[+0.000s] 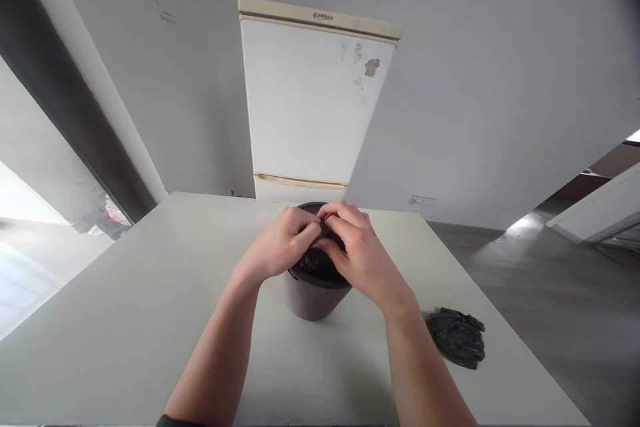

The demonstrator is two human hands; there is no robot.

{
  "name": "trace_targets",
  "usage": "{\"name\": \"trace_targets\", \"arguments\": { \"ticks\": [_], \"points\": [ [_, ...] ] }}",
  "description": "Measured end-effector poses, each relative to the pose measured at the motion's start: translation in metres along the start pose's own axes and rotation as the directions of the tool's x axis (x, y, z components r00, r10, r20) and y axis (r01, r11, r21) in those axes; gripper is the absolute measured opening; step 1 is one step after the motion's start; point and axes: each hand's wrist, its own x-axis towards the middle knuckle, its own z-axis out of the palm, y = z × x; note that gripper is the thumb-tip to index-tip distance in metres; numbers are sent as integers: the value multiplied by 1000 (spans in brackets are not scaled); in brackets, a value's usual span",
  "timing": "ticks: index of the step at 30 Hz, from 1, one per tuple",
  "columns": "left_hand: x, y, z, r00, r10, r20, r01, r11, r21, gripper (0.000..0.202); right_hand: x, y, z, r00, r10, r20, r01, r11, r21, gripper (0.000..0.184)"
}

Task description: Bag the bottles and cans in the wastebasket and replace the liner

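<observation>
A trash bin (pixel 311 300) with a grey-brown body and a dark rim stands upright on the table. Black plastic, seemingly a garbage bag (pixel 320 261), shows inside its mouth. Over the opening, my left hand (pixel 286 243) pinches a bit of this dark plastic between thumb and fingers. My right hand (pixel 356 245) meets it from the other side, its fingers curled and closed on the same gathered plastic. The fingertips of both hands nearly touch and partly cover the bag and rim.
A crumpled black plastic bag (pixel 457 338) lies on the pale table (pixel 200 293), right of my right forearm. Beyond the table's far edge stands a white refrigerator (pixel 315 93) against the grey wall. Wooden-look floor (pixel 530 287) runs along the right side.
</observation>
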Motion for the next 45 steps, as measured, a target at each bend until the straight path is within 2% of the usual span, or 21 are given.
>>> {"name": "trace_targets", "arguments": {
  "ticks": [4, 8, 10, 14, 16, 20, 23, 25, 26, 29, 31, 35, 38, 41, 45],
  "points": [
    [0, 2, -3, 999, 1, -43, -2, 1000, -15, 36, -2, 1, 0, 998, -9, -65, 12, 999, 39, 20],
    [2, 3, -5, 980, 5, -197, -6, 1000, -6, 38, -7, 3, -4, 993, 60, -99, -47, 991, 122, 23],
    [4, 1, -5, 964, 18, -265, -21, 1000, -6, 31, -9, 6, -9, 990, 105, -99, -88, 984, 158, 24],
    [10, -9, -5, 948, 1, -319, -35, 994, -102, 21, -14, 12, -18, 983, 149, -104, -132, 980, 150, 25],
    [13, -15, -5, 922, -16, -386, -29, 993, -111, 21, -19, 14, -20, 980, 162, -119, -147, 981, 125, 26],
    [21, -28, -6, 869, 7, -495, -16, 1000, -13, 18, -30, 13, -20, 971, 202, -128, -187, 975, 118, 29],
    [26, -34, -5, 852, 46, -522, -5, 997, 78, 16, -35, 9, -19, 949, 285, -135, -273, 957, 100, 30],
    [26, -34, -5, 841, 68, -537, -2, 993, 122, 16, -35, 8, -20, 937, 323, -130, -314, 946, 87, 20],
    [26, -34, -6, 837, 76, -542, -4, 991, 133, 16, -34, 8, -20, 939, 320, -126, -312, 947, 78, 14],
    [26, -34, -10, 825, 89, -558, -7, 989, 148, 17, -30, 12, -17, 966, 226, -122, -229, 973, -12, 24],
    [27, -39, -13, 815, 90, -572, 8, 986, 166, 17, -31, 17, -14, 977, 162, -137, -176, 980, -96, 24],
    [34, -55, -18, 817, 71, -572, 66, 974, 215, 16, -44, 23, -9, 976, 174, -130, -195, 966, -167, 22],
    [36, -60, -18, 824, 57, -564, 91, 969, 231, 16, -56, 17, -12, 974, 185, -129, -205, 964, -171, 22],
    [32, -50, -16, 829, 45, -557, 76, 978, 192, 16, -57, 6, -18, 963, 222, -154, -236, 968, -81, 22],
    [16, -22, -11, 872, 54, -487, -56, 998, 10, 28, -38, -7, -22, 950, 287, -123, -275, 955, 110, 17]
  ]
}}
